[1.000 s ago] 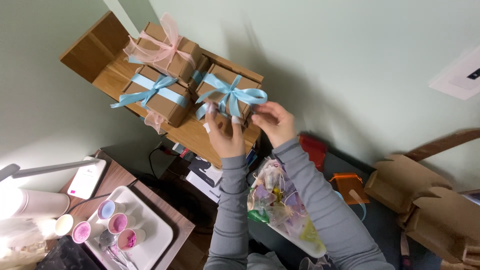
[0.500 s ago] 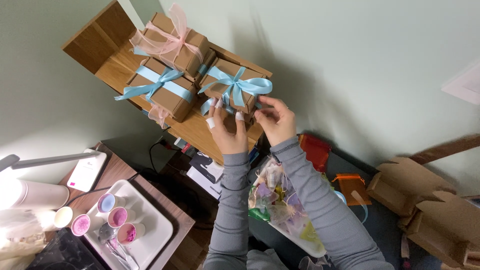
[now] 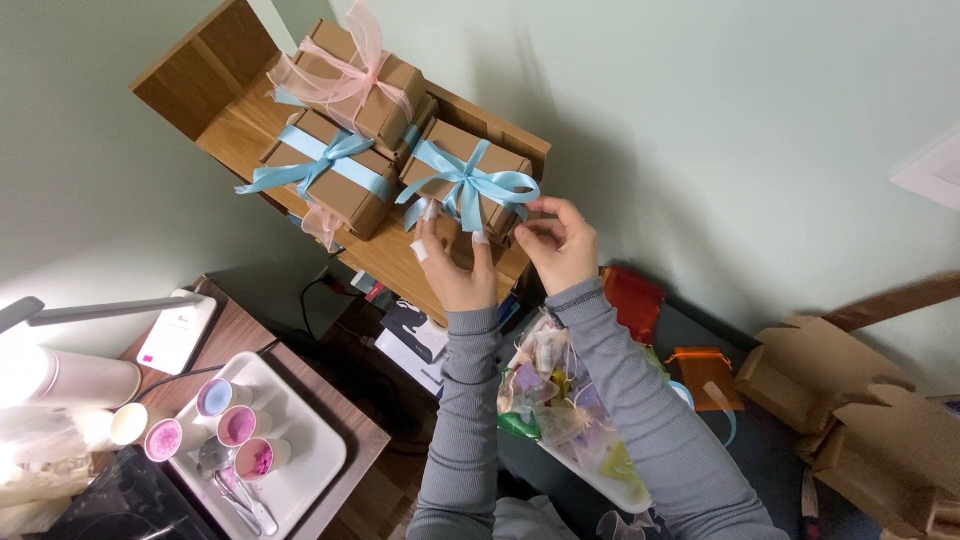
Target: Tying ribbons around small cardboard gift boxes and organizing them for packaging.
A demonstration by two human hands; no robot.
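Observation:
A brown cardboard gift box with a light blue ribbon bow (image 3: 465,175) rests on a wooden shelf (image 3: 395,262) against the wall. My left hand (image 3: 452,260) presses against the box's near side, fingers up on its edge. My right hand (image 3: 560,240) pinches the end of the blue ribbon at the box's right side. Two more boxes stand beside it: one with a blue ribbon (image 3: 325,170) and one with a sheer pink ribbon (image 3: 352,75).
A white tray (image 3: 300,470) holding small cups of pink and purple powder sits on a brown table at lower left, near a white phone (image 3: 178,330) and lamp. Folded cardboard boxes (image 3: 850,400) lie at right. A clear bag of colourful bits (image 3: 560,400) rests on my lap.
The view has shifted so the shelf sits slightly lower right. My right hand has drawn a little away from the box, now pinching the ribbon end; my left hand stays on the box.

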